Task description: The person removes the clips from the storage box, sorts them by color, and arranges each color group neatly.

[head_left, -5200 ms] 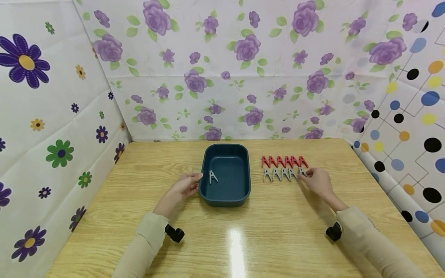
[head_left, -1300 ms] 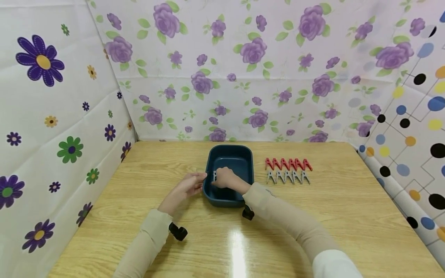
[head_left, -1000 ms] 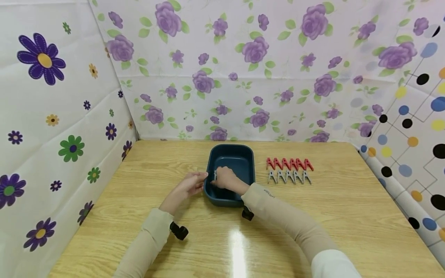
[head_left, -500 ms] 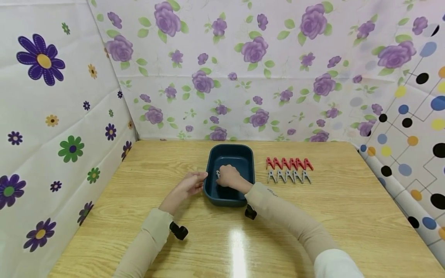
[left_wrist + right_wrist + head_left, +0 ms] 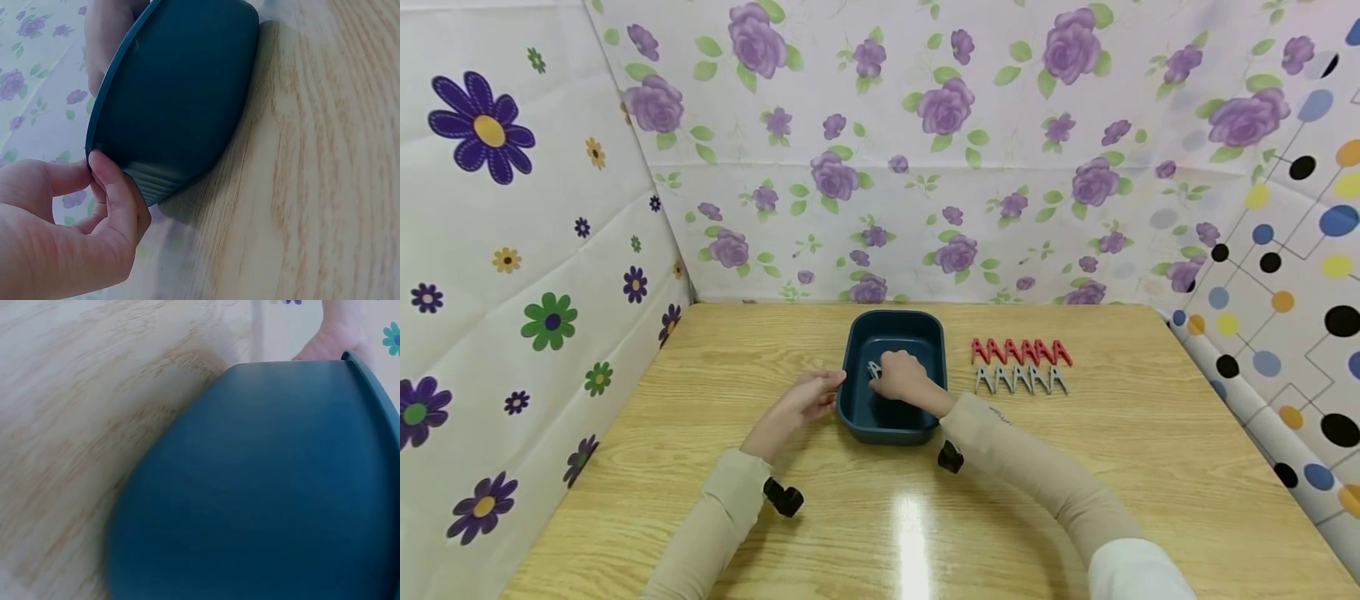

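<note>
My left hand (image 5: 801,402) pinches the rim of a dark teal plastic bin (image 5: 891,437) at its left side. In the left wrist view, its thumb and fingers (image 5: 112,181) meet at the bin's edge. My right hand (image 5: 904,375) is down inside the bin, its fingers curled on a grey clothespin (image 5: 874,369) whose one end shows at the hand's left. The fingertips are hidden in the head view. The right wrist view is mostly filled by the bin's outer wall (image 5: 250,487), so what that hand holds is not visible there.
Right of the bin, a row of red clothespins (image 5: 1021,352) lies behind a row of grey clothespins (image 5: 1020,380). All rest on the wooden table (image 5: 1045,500). Patterned cloth screens (image 5: 895,208) stand at the back and both sides.
From the grey row, my right hand came left into the bin. In the last second it has shifted slightly right, the grey clothespin moving and tilting with it. The left hand stays on the rim.
</note>
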`<action>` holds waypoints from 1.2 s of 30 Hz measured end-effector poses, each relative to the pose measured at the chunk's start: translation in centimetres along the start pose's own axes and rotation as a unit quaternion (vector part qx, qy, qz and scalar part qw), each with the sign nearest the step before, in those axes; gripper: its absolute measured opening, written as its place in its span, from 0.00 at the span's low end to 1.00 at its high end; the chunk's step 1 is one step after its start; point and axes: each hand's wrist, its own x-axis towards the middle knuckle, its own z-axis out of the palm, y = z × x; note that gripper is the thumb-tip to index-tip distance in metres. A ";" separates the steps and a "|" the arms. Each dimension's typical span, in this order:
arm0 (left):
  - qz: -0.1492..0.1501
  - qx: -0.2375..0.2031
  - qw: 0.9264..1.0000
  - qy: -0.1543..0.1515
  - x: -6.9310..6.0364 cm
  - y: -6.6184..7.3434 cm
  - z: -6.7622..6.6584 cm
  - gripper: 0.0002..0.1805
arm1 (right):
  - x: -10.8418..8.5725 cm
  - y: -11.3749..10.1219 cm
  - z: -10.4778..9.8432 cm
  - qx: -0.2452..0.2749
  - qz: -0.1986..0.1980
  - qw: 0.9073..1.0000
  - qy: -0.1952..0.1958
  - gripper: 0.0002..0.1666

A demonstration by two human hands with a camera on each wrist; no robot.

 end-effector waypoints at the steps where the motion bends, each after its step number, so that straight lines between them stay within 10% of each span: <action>1: -0.003 -0.002 1.000 0.002 0.0 0.1 0.1 0.22 | -0.1 0.1 -0.1 0.001 -0.003 1.000 0.005 0.15; 36: 0.001 -0.004 1.000 0.001 0.2 0.0 0.0 0.20 | -1.2 3.7 -0.8 0.095 -0.103 0.977 0.164 0.16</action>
